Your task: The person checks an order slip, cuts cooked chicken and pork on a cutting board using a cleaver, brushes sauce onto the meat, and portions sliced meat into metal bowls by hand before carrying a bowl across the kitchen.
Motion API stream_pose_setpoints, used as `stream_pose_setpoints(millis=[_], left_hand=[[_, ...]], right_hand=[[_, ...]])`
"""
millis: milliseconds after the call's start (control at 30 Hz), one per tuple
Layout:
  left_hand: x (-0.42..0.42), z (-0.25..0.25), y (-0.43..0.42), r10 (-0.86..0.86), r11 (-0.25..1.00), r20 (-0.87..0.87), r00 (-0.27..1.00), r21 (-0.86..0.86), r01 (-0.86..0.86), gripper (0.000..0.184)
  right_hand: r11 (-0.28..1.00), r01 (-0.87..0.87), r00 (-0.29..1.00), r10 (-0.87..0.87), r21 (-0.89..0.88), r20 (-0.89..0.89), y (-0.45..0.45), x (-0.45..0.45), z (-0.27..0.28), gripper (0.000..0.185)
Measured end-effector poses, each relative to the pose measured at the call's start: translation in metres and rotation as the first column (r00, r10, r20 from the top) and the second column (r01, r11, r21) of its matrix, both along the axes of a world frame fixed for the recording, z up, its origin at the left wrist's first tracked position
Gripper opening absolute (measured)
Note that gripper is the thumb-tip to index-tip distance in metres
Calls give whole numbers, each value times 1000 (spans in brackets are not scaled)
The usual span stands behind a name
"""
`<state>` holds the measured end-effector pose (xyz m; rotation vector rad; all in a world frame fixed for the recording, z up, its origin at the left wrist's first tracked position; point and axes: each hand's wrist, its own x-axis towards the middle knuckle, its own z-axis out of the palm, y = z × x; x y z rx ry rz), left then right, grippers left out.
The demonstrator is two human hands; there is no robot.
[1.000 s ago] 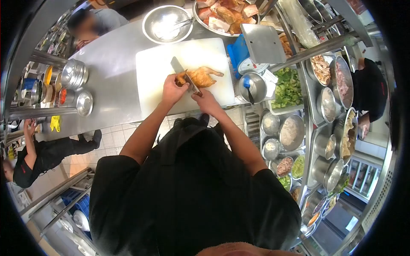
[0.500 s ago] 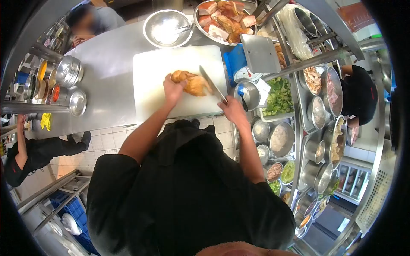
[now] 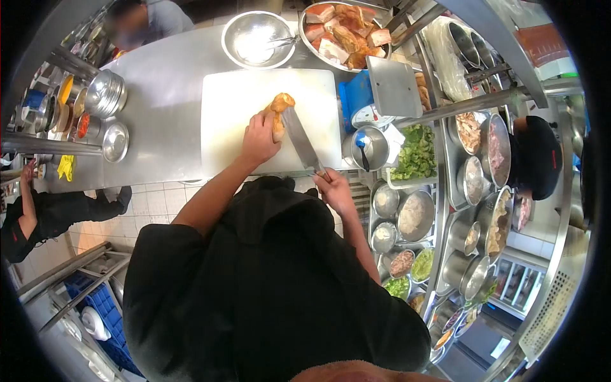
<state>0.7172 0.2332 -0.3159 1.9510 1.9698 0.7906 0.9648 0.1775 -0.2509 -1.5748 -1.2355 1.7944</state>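
A golden-brown cooked chicken piece (image 3: 282, 103) stands tilted on the white cutting board (image 3: 223, 121). My left hand (image 3: 259, 139) is closed round its lower left side and hides part of it. In my right hand (image 3: 333, 190) is the handle of a broad cleaver (image 3: 301, 141), just off the board's front right edge. The cleaver's blade points up and left, its tip close beside or touching the chicken; I cannot tell which.
Behind the board stand a steel bowl (image 3: 258, 39) and a large bowl of meat pieces (image 3: 347, 35). To the right are a blue scale (image 3: 359, 95), a steel pot (image 3: 370, 148) and a tub of greens (image 3: 415, 153). Co-workers (image 3: 538, 156) (image 3: 54, 216) stand at both sides.
The chicken has been turned from lying flat to a more upright tilt, with my left hand wrapped further round it. The cleaver has come lower and left, its blade now beside the chicken.
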Motion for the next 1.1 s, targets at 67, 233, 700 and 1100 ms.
stream_pose_setpoints(millis=[67,233,700,1100], left_hand=[[-5,-6,4,-53,997,25,998,66,51,65],[-15,3,2,-36,999,142,989,-4,37,62],[-39,13,8,-103,993,294,950,-22,114,59],[-78,4,-24,15,1000,27,1000,-4,-14,62]], right_hand=[[998,-11,1000,11,57,-3,8,-6,-19,15],[1000,6,998,-5,18,-64,14,-15,-31,16],[977,11,981,-52,-215,-186,-10,31,-32,15],[953,-294,956,293,-72,-17,20,-38,-25,20]])
